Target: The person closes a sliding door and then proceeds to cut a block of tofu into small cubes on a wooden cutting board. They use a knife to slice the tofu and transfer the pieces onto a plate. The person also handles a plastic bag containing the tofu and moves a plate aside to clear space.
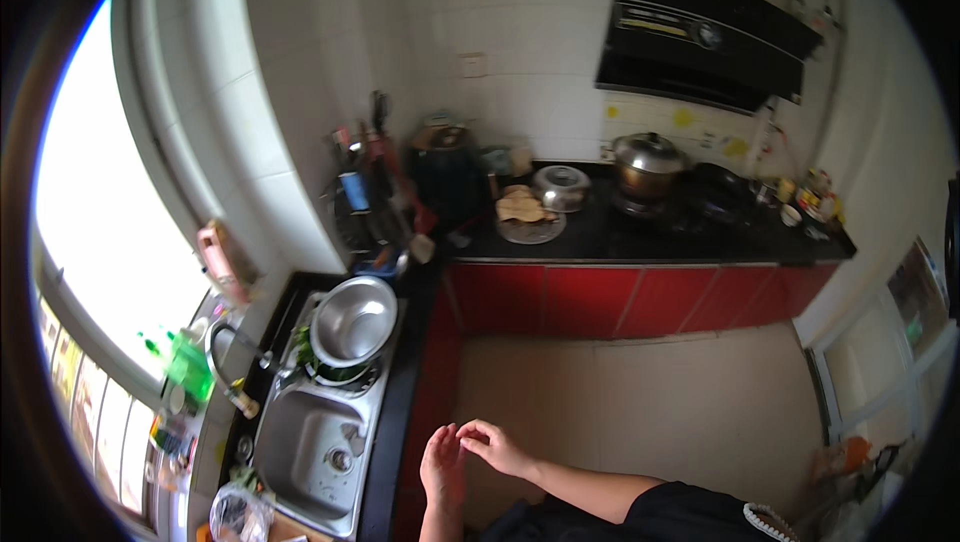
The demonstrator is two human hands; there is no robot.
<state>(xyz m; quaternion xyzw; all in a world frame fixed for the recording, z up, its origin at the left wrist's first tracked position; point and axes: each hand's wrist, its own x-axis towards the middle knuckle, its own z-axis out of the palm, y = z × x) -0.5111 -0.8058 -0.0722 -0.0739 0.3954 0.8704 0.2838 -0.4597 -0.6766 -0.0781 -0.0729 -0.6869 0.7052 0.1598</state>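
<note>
My left hand [442, 463] is raised over the floor beside the sink counter, its fingers pointing up and nothing visible in it. Close beside it, my right hand [495, 450] has loosely bent fingers, the tips near or touching the left fingers. No object shows between the two. To the left lies a stainless steel sink [307, 459] with a drain strainer [340, 458] and a few scraps in its basin. A shiny metal bowl [352, 324] rests tilted on top of another vessel at the sink's far end, with leafy greens [304, 347] showing under it.
A curved faucet [214, 351] stands at the window side, near a green bottle [187, 366]. Along the far black counter [585, 242] are a lidded pot [649, 167], a wok [716, 193] and a metal lid [562, 188]. Red cabinets [592, 302] border the tiled floor [637, 392].
</note>
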